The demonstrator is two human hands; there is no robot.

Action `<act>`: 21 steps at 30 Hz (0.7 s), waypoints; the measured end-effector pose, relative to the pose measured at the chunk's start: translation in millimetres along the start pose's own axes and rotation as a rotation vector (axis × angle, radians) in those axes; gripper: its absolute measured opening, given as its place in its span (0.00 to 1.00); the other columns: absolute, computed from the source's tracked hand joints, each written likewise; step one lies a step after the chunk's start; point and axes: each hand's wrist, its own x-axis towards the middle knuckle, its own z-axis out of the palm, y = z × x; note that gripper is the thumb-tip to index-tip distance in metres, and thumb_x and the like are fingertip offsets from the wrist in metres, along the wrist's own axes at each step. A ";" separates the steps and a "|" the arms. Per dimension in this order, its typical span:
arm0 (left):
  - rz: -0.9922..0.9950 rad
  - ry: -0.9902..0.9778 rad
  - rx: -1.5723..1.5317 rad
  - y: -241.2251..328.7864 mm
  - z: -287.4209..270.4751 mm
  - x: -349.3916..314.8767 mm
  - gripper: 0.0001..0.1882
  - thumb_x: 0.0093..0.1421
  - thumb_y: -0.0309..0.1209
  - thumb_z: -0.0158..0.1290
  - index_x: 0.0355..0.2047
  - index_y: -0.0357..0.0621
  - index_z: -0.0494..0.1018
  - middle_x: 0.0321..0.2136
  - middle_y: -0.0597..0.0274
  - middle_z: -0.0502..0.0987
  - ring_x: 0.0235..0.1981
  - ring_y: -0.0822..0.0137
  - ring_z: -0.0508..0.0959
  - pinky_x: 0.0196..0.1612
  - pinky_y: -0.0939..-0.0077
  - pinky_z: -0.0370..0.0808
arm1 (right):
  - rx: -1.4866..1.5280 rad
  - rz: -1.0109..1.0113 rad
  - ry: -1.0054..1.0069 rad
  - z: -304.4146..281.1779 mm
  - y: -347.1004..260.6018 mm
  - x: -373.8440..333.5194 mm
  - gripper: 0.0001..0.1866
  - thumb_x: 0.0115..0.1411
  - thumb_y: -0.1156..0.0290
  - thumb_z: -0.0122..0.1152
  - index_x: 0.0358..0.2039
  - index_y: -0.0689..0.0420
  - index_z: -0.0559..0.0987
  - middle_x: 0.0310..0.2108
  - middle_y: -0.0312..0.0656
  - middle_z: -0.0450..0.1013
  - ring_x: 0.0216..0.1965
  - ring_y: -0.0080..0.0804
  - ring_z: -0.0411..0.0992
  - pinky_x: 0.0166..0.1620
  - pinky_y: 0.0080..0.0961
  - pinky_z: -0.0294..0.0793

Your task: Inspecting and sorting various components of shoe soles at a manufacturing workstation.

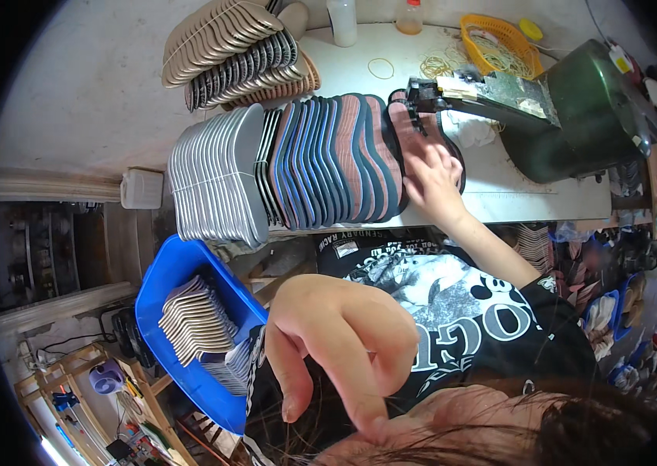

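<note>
My right hand (pixel 433 175) rests with spread, slightly blurred fingers on a pink, dark-edged insole (pixel 406 136) at the right end of a row. Beside it, pink and blue-grey insoles (pixel 328 163) stand packed on edge along the white table (pixel 499 186). To their left is a bundle of silver-grey insoles (pixel 216 175) with a thin band around it. Raised close to the camera, my left hand (pixel 340 334) has bent fingers apart and nothing visible in it. The arm of a green machine (pixel 491 97) reaches over the insole near my right fingers.
Banded tan and dark insoles (pixel 224 46) are stacked at the back left. A yellow basket (pixel 503 46) holds rubber bands; a white bottle (pixel 342 22) and a red-capped bottle (pixel 409 17) stand nearby. Below the table's left end, a blue bin (pixel 169 303) holds more insoles.
</note>
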 end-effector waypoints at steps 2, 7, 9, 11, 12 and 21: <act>-0.049 -0.014 0.019 1.0 -1.9 4.3 0.32 0.57 0.49 0.57 0.49 0.31 0.72 0.30 0.56 0.70 0.27 0.62 0.72 0.28 0.71 0.67 | 0.062 0.070 0.081 4.5 9.8 7.2 0.31 0.49 0.69 0.62 0.57 0.46 0.68 0.63 0.45 0.53 0.63 0.44 0.50 0.59 0.49 0.46; -0.122 0.043 -0.020 -1.9 2.6 2.9 0.23 0.62 0.46 0.52 0.43 0.36 0.76 0.33 0.55 0.73 0.18 0.67 0.68 0.20 0.72 0.60 | -0.029 -0.003 0.050 9.0 13.1 18.7 0.25 0.50 0.72 0.61 0.51 0.47 0.74 0.63 0.42 0.54 0.66 0.42 0.48 0.59 0.50 0.45; -0.098 0.043 -0.051 -3.2 0.3 0.1 0.23 0.62 0.47 0.51 0.44 0.38 0.76 0.34 0.56 0.74 0.19 0.67 0.69 0.20 0.72 0.60 | -0.124 0.019 0.034 13.2 14.0 22.6 0.19 0.49 0.74 0.61 0.45 0.48 0.78 0.64 0.41 0.54 0.66 0.42 0.49 0.59 0.51 0.45; -0.096 0.059 -0.065 -4.2 1.8 0.7 0.23 0.62 0.47 0.51 0.44 0.38 0.76 0.34 0.56 0.74 0.19 0.67 0.69 0.20 0.72 0.60 | -0.075 0.010 0.072 15.7 7.7 25.6 0.12 0.51 0.73 0.59 0.37 0.50 0.81 0.62 0.41 0.58 0.66 0.42 0.48 0.59 0.52 0.45; -0.092 0.071 -0.079 -4.7 2.2 1.4 0.22 0.62 0.47 0.51 0.44 0.39 0.76 0.34 0.56 0.74 0.19 0.67 0.70 0.20 0.72 0.60 | -0.142 0.034 -0.036 11.1 1.6 28.4 0.09 0.52 0.71 0.58 0.35 0.51 0.81 0.60 0.42 0.60 0.66 0.42 0.48 0.58 0.52 0.45; -0.133 0.079 -0.080 -8.1 -2.2 3.6 0.22 0.62 0.47 0.51 0.45 0.41 0.76 0.36 0.55 0.75 0.20 0.67 0.70 0.22 0.72 0.62 | 0.195 0.055 0.103 24.2 -5.5 20.1 0.12 0.57 0.63 0.57 0.27 0.59 0.79 0.51 0.41 0.70 0.60 0.42 0.56 0.60 0.54 0.41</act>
